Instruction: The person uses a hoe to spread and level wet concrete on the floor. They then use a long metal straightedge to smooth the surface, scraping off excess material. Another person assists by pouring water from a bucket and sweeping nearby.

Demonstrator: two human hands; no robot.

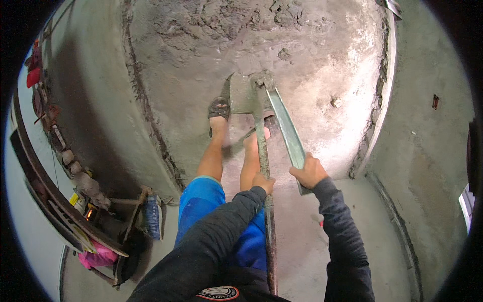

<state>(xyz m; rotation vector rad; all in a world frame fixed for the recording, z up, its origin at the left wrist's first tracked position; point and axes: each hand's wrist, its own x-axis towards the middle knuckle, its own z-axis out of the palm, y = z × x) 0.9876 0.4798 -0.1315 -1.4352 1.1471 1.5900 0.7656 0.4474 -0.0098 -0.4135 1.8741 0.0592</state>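
Observation:
My left hand [263, 182] is closed around the long wooden handle [270, 231] of a mortar-caked hoe. Its square grey blade [243, 95] is at the far end, beside my left foot. My right hand [310, 172] grips the near part of a straight metal channel [287, 126], with the fingers wrapped over its edge. The channel's far tip meets a clump of wet mortar [262, 79] where the hoe's handle joins the blade. The blade covers part of the ground by my feet, and my right foot is partly hidden behind the handle.
Rough wet mortar [201, 25] covers the far floor. Raised edges run along both sides, with a plastered wall [427, 110] at right. A small lump [335, 102] lies right of the channel. At left are a wooden frame [135, 214], a pink cloth [98, 255] and assorted items.

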